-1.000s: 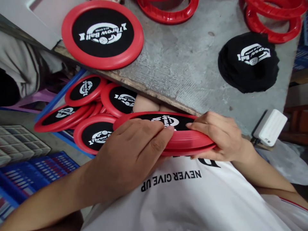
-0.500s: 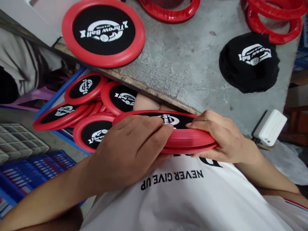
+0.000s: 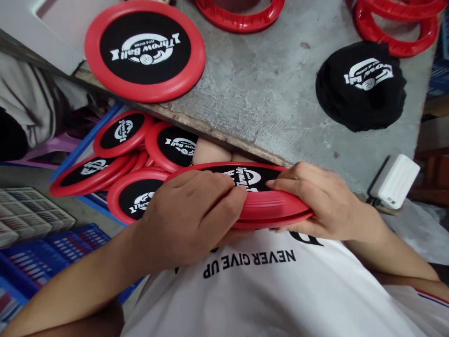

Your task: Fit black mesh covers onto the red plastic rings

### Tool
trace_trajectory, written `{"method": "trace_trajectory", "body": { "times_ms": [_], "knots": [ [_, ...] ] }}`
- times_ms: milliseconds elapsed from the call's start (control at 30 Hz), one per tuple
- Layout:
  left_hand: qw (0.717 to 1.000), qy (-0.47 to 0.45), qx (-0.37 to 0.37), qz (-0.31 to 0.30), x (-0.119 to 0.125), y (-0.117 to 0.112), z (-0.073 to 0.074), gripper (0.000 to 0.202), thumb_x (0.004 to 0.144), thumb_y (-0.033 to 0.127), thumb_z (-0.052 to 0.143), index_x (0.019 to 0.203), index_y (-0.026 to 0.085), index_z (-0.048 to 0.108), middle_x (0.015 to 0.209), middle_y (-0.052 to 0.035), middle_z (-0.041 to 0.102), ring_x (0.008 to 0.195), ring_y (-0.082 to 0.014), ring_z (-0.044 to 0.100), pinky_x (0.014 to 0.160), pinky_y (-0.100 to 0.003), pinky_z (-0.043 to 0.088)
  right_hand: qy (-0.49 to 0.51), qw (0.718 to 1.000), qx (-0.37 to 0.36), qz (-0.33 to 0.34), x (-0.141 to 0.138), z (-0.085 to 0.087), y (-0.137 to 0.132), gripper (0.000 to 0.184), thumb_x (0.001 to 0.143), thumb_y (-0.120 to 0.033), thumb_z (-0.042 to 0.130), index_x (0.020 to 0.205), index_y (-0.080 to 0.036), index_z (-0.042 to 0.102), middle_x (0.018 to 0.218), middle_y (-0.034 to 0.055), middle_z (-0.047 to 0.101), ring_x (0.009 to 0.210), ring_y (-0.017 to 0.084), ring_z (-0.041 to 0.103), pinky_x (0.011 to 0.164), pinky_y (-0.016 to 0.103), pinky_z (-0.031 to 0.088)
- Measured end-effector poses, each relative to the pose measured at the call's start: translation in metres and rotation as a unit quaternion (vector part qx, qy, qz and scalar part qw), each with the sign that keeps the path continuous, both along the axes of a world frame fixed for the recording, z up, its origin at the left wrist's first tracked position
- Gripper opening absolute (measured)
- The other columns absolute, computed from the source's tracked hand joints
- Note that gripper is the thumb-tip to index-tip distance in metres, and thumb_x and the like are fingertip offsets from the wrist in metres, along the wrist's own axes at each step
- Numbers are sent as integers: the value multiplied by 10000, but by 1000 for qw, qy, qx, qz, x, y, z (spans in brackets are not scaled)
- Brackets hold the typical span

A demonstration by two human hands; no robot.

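Observation:
Between my two hands, close against the white shirt, is a red-rimmed throw disc (image 3: 273, 206) with a black printed cloth centre. A dark gap runs along its near rim, between an upper and a lower red edge. My left hand (image 3: 192, 215) is closed over the disc's left near side, fingers bent on top. On the right edge my right hand (image 3: 315, 199) grips, some fingers on the top face and others underneath. The disc's underside and its left near rim are hidden. Further off, another throw disc (image 3: 145, 91) lies flat at the table's left edge.
The grey table (image 3: 266, 107) carries a black printed cloth cover (image 3: 361, 103), a red ring (image 3: 242, 23) and stacked red rings (image 3: 396, 44). A white box-shaped device (image 3: 395, 181) sits at its right corner. Several discs (image 3: 122, 133) fill a blue crate at left, near blue baskets (image 3: 66, 243).
The view has shifted slightly. Both hands keep their hold on the disc, and my left hand has moved a little left, uncovering more of the print.

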State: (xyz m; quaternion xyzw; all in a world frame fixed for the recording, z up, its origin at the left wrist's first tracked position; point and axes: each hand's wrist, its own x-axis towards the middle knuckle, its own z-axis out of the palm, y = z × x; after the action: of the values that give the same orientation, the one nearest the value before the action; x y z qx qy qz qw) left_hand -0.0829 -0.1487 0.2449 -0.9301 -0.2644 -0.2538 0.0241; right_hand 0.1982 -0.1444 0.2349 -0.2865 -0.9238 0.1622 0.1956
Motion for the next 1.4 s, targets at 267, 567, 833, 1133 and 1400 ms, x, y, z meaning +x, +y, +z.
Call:
{"method": "trace_trajectory", "body": {
  "times_ms": [267, 567, 833, 1133, 1400],
  "knots": [
    [1000, -2, -27, -7, 5, 2, 1, 324, 957, 381, 605, 1158, 128, 619, 1050, -134, 724, 948, -276, 709, 779, -423, 593, 18, 999, 34, -11, -1, -3, -1, 497, 969, -560, 561, 1211, -126, 573, 923, 110, 665, 808, 238, 630, 675, 356, 492],
    [998, 31, -53, 6, 3, -1, 9, 249, 975, 198, 514, 1206, 134, 583, 1130, -118, 714, 1060, -248, 681, 897, -406, 588, 30, 999, 13, -26, -1, -5, -2, 439, 963, -550, 573, 1182, -170, 564, 963, 113, 674, 822, 256, 629, 658, 396, 502],
    [999, 16, -32, 8, 3, 0, 4, 306, 989, 398, 546, 1166, 156, 605, 1092, -117, 709, 1011, -260, 682, 858, -417, 593, 27, 999, 1, -18, -1, -4, -2, 453, 975, -543, 545, 1181, -141, 565, 978, 138, 663, 838, 269, 620, 674, 407, 508],
    [999, 28, 26, 18, 6, 0, -3, 356, 1008, 474, 467, 1112, 161, 600, 956, -89, 699, 846, -225, 675, 692, -364, 541, -9, 999, 5, -36, -1, -3, -8, 420, 1010, -492, 482, 1219, -136, 560, 972, 147, 639, 866, 285, 616, 716, 423, 517],
    [995, 32, 69, 59, 10, -2, -4, 263, 967, 413, 547, 1067, 174, 597, 966, -105, 696, 817, -245, 652, 658, -391, 523, -25, 997, 26, -71, -4, -2, -14, 392, 985, -448, 526, 1240, -150, 525, 957, 144, 622, 884, 313, 627, 717, 439, 528]
  ]
}}
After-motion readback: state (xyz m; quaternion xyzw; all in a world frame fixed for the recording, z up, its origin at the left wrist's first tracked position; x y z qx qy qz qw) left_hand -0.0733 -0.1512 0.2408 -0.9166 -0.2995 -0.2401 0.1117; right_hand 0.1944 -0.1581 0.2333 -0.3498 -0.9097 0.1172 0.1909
